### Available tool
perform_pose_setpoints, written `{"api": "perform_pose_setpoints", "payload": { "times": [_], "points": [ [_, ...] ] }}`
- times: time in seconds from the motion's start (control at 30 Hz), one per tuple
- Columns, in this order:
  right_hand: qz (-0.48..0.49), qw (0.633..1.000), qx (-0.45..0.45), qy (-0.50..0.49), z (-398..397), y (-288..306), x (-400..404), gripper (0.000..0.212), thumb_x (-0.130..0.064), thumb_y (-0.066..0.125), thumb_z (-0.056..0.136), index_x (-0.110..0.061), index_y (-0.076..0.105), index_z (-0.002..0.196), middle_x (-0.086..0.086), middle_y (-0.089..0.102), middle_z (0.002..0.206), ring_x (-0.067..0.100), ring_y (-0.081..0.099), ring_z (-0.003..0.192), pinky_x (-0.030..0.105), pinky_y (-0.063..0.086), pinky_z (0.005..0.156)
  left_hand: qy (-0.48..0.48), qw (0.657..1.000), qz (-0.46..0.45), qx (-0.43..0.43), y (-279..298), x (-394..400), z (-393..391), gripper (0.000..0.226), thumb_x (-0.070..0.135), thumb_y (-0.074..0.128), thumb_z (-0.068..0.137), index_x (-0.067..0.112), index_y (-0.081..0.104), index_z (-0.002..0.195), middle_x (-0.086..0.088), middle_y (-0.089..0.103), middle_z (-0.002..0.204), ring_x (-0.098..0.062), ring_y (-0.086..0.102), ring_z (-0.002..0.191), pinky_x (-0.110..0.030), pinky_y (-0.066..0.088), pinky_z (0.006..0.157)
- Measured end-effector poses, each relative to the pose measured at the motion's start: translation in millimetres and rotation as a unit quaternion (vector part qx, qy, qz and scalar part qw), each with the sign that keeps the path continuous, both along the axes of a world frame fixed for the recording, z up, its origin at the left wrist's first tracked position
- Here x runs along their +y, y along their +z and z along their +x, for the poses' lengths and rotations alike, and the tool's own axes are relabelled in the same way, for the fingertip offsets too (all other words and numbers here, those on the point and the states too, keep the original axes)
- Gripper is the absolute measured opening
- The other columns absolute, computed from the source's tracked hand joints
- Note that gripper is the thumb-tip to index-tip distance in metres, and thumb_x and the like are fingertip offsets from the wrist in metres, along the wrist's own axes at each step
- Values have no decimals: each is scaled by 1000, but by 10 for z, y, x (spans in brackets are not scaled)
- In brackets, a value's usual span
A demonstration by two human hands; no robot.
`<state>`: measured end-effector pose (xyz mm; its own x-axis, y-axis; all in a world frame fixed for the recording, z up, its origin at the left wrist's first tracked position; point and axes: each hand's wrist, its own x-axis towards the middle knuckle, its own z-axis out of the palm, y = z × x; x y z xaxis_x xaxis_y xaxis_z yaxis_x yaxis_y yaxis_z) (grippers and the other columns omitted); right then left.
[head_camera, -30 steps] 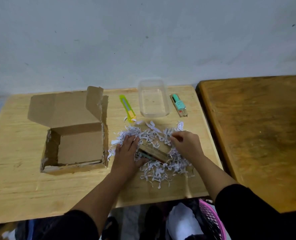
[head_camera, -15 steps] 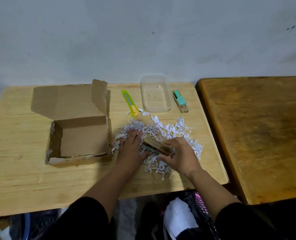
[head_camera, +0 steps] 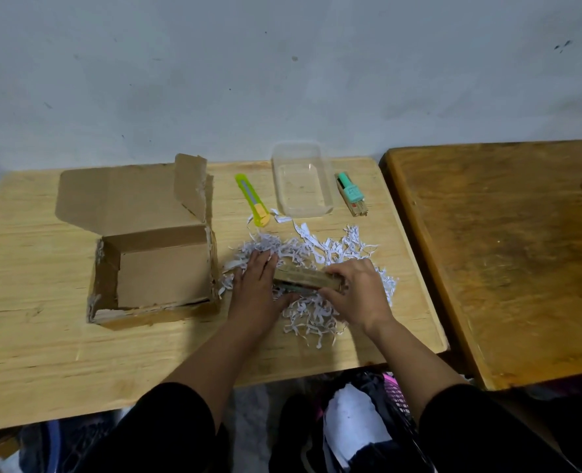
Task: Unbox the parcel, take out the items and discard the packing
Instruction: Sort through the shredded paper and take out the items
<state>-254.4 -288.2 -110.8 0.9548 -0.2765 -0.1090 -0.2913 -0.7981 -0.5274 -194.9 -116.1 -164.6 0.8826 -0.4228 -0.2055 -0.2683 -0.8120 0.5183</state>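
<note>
An open cardboard parcel box (head_camera: 153, 264) stands on the light wooden table (head_camera: 37, 343), its lid folded back and its inside bare. To its right lies a heap of white shredded paper (head_camera: 333, 250). On that heap rests a small brown oblong item (head_camera: 304, 278). My right hand (head_camera: 357, 291) grips its right end. My left hand (head_camera: 257, 288) lies flat on the shreds against its left end, fingers spread. Part of the item's underside is hidden by paper.
Behind the heap lie a yellow-green box cutter (head_camera: 252, 199), a clear plastic tub (head_camera: 301, 180) and a small mint-green item on a wooden piece (head_camera: 351, 192). A darker wooden table (head_camera: 507, 254) adjoins on the right. A pink basket with cloth (head_camera: 395, 397) sits below.
My right hand came from the far side of the heap to the brown item's right end and closed on it. The left hand stayed on the shreds at its left end.
</note>
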Motion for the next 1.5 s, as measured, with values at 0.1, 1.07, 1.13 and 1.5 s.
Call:
{"api": "perform_pose_setpoints", "payload": {
  "times": [0.1, 1.07, 1.13, 1.5],
  "points": [
    [53, 998, -7, -38, 37, 89, -34, 28, -29, 73, 76, -21, 66, 102, -2, 59, 100, 14, 44, 103, 22, 35, 85, -1, 1000, 7, 2, 7, -1, -4, 84, 56, 50, 85, 20, 8, 149, 5, 2, 158, -13, -10, 145, -42, -1, 117],
    [315, 845, -142, -408, 473, 30, -600, 32, -22, 74, 76, -19, 67, 107, 6, 60, 118, 23, 61, 101, 42, 58, 80, -9, 1000, 22, -13, -103, 17, 34, 121, 94, -1, 52, 22, 11, 148, 5, 6, 158, -6, -11, 141, -43, 1, 116],
    [318, 834, -149, -425, 544, 0, -617, 33, -23, 74, 77, -17, 66, 108, 7, 60, 120, 22, 61, 102, 43, 57, 83, -10, 999, 33, -17, -99, 23, 35, 121, 94, -4, 52, 22, 9, 148, 6, 4, 158, -2, -15, 138, -43, 0, 116],
    [335, 800, -116, -484, 1018, -138, -622, 22, -30, 73, 77, -18, 54, 74, 1, 62, 80, 12, 57, 68, 21, 45, 50, 7, 999, 31, 4, -19, -6, 14, 86, 61, 50, 80, 27, 11, 148, 10, 4, 158, 2, -15, 136, -35, -4, 115]
  ]
}}
